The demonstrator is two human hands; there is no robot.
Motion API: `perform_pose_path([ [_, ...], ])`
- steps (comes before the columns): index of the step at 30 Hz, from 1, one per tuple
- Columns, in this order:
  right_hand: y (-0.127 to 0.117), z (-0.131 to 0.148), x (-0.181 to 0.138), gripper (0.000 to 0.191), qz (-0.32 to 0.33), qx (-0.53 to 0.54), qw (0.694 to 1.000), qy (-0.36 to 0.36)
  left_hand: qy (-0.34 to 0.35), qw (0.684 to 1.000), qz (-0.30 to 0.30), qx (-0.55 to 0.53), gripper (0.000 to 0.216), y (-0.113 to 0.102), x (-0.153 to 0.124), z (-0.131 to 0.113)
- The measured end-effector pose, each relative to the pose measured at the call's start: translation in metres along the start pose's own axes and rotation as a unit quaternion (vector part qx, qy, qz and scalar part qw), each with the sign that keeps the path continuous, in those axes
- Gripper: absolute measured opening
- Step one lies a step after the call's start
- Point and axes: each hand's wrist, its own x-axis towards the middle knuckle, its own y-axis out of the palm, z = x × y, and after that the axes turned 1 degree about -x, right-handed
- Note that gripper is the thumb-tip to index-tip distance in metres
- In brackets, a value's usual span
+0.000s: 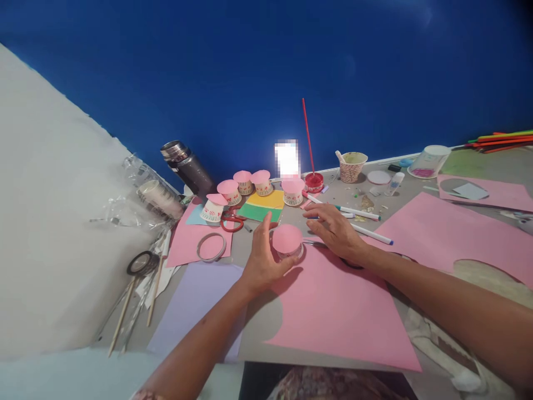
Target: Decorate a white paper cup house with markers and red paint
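Observation:
My left hand (266,258) is curved round a small paper cup (288,254), thumb at its front and fingers on the left. A pink paper disc (287,239) lies on top of the cup. My right hand (335,228) is to the right of the cup, fingers stretched out with nothing visible in them. Beneath that hand lie scissors (314,243), their handle partly hidden. A large pink sheet (345,311) with a curved cutout is under both hands. Behind stand several printed paper cups topped with pink discs, such as this cup (293,194).
Red-handled scissors (232,222) and a tape ring (211,247) lie on the left, near a dark flask (189,169). Markers (372,234) lie at the right. A red paint pot (314,183) with a stick stands by the blue wall (233,83). A purple sheet (195,311) lies front left.

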Motion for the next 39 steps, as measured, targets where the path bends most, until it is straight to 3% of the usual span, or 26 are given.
perform_pose_path([
  [6, -0.002, -0.006, 0.001, 0.026, 0.001, 0.009, 1.0, 0.005, -0.078, 0.995, -0.028, -0.05, 0.115, 0.008, 0.005, -0.004],
  [12, -0.004, -0.003, -0.001, 0.025, -0.002, 0.004, 1.0, 0.018, -0.084, 0.981, -0.079, -0.156, 0.092, 0.004, 0.014, 0.002],
  [14, -0.004, -0.002, -0.003, 0.023, -0.003, 0.003, 1.0, 0.02, -0.1, 0.959, -0.101, -0.246, 0.087, -0.003, 0.017, 0.002],
  [19, -0.002, 0.006, -0.01, 0.013, 0.052, -0.038, 0.998, 0.017, -0.175, 0.856, -0.097, -0.476, 0.074, -0.018, 0.019, -0.007],
  [22, -0.001, 0.019, -0.014, 0.014, 0.121, -0.105, 0.987, 0.005, -0.204, 0.816, -0.074, -0.536, 0.072, -0.02, 0.017, -0.013],
  [25, 0.001, 0.034, -0.016, 0.018, 0.146, -0.129, 0.981, -0.005, -0.224, 0.792, -0.046, -0.566, 0.067, -0.019, 0.015, -0.016],
  [33, 0.006, 0.048, -0.022, 0.037, 0.095, -0.141, 0.982, -0.084, -0.247, 0.784, 0.012, -0.57, 0.062, -0.019, 0.013, -0.011],
  [39, 0.007, 0.048, -0.024, 0.038, 0.125, -0.15, 0.978, -0.072, -0.178, 0.802, -0.031, -0.57, 0.072, -0.031, 0.019, -0.013],
])
